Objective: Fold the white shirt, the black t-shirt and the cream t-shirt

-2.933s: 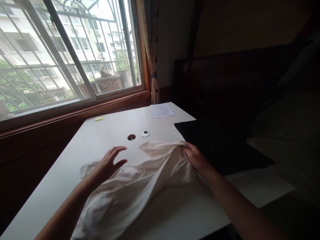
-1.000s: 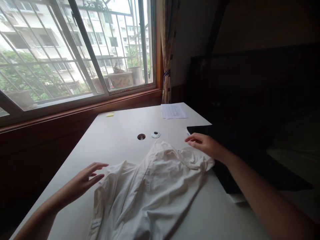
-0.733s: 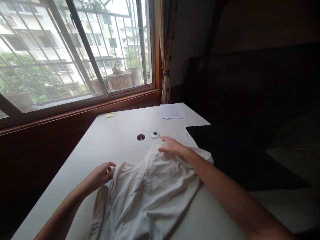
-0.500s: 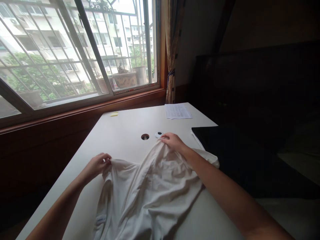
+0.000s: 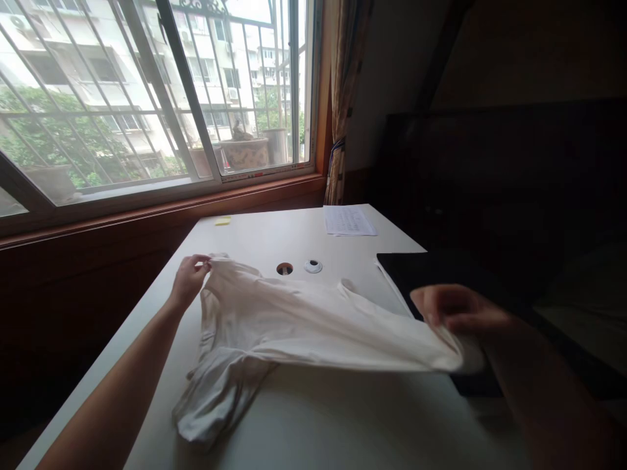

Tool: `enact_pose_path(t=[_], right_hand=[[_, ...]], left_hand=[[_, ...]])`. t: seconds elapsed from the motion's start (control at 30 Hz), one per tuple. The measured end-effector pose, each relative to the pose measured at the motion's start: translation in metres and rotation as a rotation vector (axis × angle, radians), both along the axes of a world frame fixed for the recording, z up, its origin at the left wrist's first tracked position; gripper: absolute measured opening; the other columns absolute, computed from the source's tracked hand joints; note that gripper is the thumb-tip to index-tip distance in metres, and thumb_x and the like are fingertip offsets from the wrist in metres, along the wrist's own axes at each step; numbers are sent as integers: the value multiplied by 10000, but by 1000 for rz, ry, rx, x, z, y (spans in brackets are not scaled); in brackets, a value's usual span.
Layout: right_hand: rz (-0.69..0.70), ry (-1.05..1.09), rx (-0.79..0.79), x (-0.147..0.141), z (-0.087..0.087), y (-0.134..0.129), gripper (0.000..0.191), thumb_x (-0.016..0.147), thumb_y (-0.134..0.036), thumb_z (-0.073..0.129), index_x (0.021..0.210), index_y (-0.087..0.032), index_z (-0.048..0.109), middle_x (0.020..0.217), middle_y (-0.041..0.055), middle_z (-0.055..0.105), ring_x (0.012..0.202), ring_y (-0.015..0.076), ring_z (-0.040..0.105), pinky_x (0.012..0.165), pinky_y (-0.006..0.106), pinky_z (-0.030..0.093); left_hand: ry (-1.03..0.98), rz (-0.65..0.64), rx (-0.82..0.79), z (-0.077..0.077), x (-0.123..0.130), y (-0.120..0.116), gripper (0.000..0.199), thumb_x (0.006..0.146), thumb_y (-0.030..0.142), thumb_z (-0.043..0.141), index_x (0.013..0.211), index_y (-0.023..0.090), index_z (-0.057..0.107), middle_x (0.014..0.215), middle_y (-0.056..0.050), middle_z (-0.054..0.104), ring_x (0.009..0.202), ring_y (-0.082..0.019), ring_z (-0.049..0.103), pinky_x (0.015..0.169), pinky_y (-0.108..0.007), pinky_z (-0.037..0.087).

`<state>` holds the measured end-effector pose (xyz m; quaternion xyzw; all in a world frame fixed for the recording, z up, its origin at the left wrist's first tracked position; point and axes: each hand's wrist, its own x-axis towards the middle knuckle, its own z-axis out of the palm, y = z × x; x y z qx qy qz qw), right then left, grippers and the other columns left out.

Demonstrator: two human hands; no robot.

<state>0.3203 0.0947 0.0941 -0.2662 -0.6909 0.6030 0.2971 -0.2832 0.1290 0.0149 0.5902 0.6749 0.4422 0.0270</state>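
Observation:
A white cloth garment [image 5: 313,313], its exact kind not plain from the folds, stretches across the white table [image 5: 343,418]. My left hand [image 5: 190,277] pinches its far left corner between thumb and fingers. At the other end, my right hand [image 5: 455,310], smeared by motion, is closed on the gathered right end of the fabric. Between the two hands the cloth is drawn out lengthwise. A crumpled part of it hangs down toward me at the lower left.
Beyond the garment are a round hole [image 5: 285,268] in the tabletop and a white ring-shaped cover [image 5: 313,266]. Printed sheets [image 5: 350,220] and a yellow sticky note [image 5: 223,220] lie at the back. Black cloth [image 5: 441,267] covers the right edge. A barred window [image 5: 196,98] stands behind.
My right hand has moved far right and nearer to me, pulling the garment's end along. My left hand has shifted forward with its corner. The cloth has gone from bunched to stretched sideways.

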Motion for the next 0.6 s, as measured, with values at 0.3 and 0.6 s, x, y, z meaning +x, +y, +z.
enact_pose_path(t=[0.3,0.6], right_hand=[[-188,-688,119,-18,-42,18,378,922,-528,592,1012,-195,745,873,67,729,772,225,696,669,305,520],[-104,-617,635,-160,-76,88,226,868,-279,714,1080,-204,741,1183,95,674,1062,244,649,969,357,490]], left_hand=[[218,-506,-181,-6,70,-73,342,981,506,581,1169,244,695,1239,-109,593,1144,-281,632,1031,-490,539],[473,-616,-441,-22,104,-185,445,868,272,742,1293,302,614,1137,-77,664,1029,-287,593,894,-412,535]])
